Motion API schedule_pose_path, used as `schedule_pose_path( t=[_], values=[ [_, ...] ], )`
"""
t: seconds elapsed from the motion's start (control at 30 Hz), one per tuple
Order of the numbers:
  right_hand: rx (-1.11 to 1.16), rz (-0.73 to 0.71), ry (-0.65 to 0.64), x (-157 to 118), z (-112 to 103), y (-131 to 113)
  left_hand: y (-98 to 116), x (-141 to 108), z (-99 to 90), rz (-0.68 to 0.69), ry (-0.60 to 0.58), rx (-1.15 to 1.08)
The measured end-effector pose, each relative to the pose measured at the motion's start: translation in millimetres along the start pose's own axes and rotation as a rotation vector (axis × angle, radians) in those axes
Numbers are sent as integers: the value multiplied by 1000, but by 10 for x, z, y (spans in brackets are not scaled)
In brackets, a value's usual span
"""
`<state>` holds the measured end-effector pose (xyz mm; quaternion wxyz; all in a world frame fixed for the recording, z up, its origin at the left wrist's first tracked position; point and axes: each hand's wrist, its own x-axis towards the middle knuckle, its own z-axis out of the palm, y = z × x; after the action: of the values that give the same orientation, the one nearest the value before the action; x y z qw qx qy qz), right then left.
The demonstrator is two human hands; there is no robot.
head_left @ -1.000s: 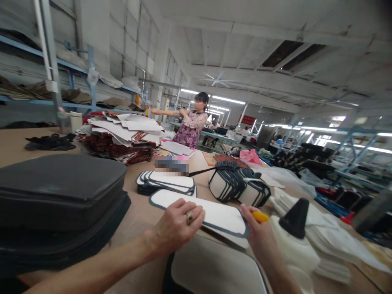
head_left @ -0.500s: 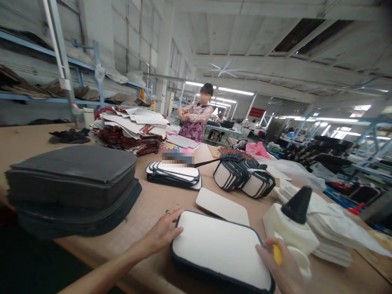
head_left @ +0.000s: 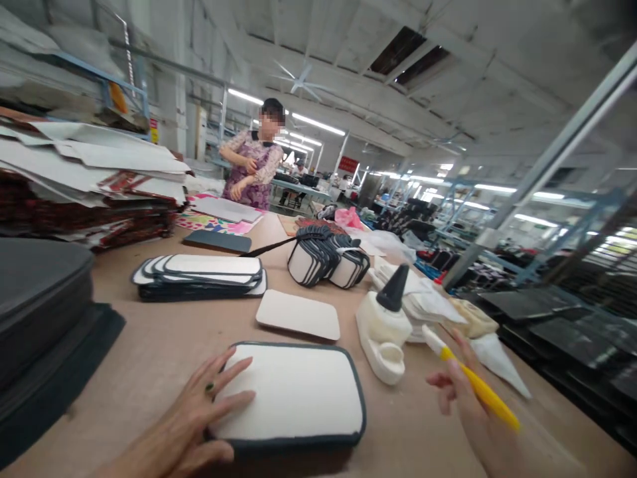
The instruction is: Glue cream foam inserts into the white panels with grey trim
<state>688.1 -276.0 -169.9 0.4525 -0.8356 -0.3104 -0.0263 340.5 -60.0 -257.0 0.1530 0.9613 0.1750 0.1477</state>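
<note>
My left hand (head_left: 196, 408), wearing a ring, lies with spread fingers on the left edge of a white rounded panel (head_left: 298, 392) with a dark border. The panel lies flat near the front of the table, apparently on a stack. Off to the right, my right hand (head_left: 470, 415) is raised and closed around a yellow-handled tool (head_left: 485, 392) with a pale tip; its exact kind is unclear. Just left of that hand stands a cream plastic bottle (head_left: 371, 325) with a black cone-shaped top. Beyond the panel lies a plain white board (head_left: 298, 315).
Dark sheets (head_left: 40, 285) are piled at left, below a heap of white and red pieces (head_left: 94, 172). Bordered panels (head_left: 199, 275) and tied bundles (head_left: 328, 259) lie farther back. White sheets (head_left: 418, 299) sit beyond the bottle. A person (head_left: 253, 156) stands across the table.
My right hand has left the panel and moved right with the yellow-handled tool. My left hand has slid farther onto the panel. The view has turned right.
</note>
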Motion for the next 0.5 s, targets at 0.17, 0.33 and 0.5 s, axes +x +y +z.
schedule_pose_path(
  t=[0.17, 0.33, 0.5],
  values=[
    [305, 146, 80, 139, -34, 494, -119, 72, 234, 119, 205, 120],
    [261, 197, 88, 310, 224, 848, -143, 99, 420, 153, 359, 196],
    [26, 180, 65, 503, 409, 839, -176, 166, 484, 167, 446, 249]
  ],
)
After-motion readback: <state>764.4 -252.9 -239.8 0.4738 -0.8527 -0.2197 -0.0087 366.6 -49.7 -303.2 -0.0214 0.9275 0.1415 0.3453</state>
